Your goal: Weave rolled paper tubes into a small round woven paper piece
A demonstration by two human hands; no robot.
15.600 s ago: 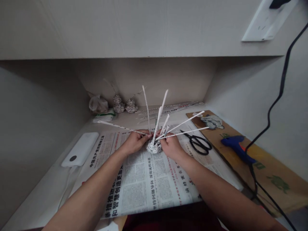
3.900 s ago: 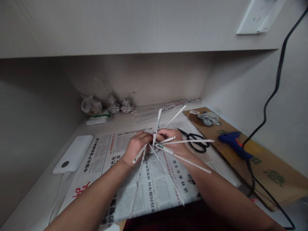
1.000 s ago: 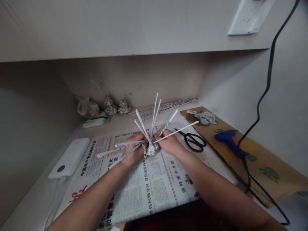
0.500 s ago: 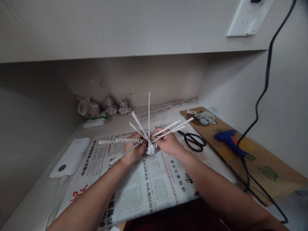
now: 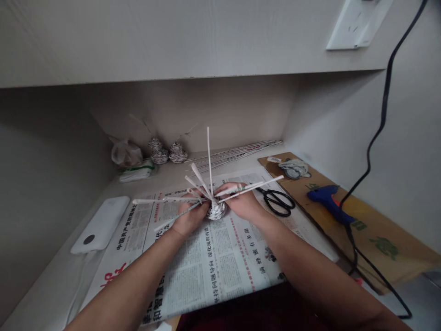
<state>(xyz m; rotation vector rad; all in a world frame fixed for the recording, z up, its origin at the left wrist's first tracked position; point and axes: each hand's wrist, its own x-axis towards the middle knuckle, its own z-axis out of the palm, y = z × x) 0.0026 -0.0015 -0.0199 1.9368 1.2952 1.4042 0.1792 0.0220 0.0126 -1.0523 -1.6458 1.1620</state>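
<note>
A small woven paper piece [image 5: 216, 211], round at its base, sits between my two hands over the newspaper [image 5: 193, 271]. Several rolled paper sticks [image 5: 209, 156] fan out from its top to the left, right and away from me. My left hand [image 5: 190, 215] is closed around its left side, with sticks passing over the fingers. On the right side, my right hand [image 5: 243, 202] is closed on it too, its fingertips partly hidden behind the sticks near the top.
Black scissors [image 5: 278, 202] lie right of my right hand. A blue glue gun [image 5: 327, 202] and a crumpled grey bundle [image 5: 294, 168] rest on cardboard [image 5: 382, 243]. Woven gourd shapes [image 5: 178, 153], a plastic bag [image 5: 126, 154] and loose paper sticks [image 5: 241, 151] stand behind. A white power bank [image 5: 101, 225] lies left.
The woven piece has turned or tilted slightly, and its sticks have shifted: the upright one leans more left, the right-hand ones lie lower. Both hands stay on it.
</note>
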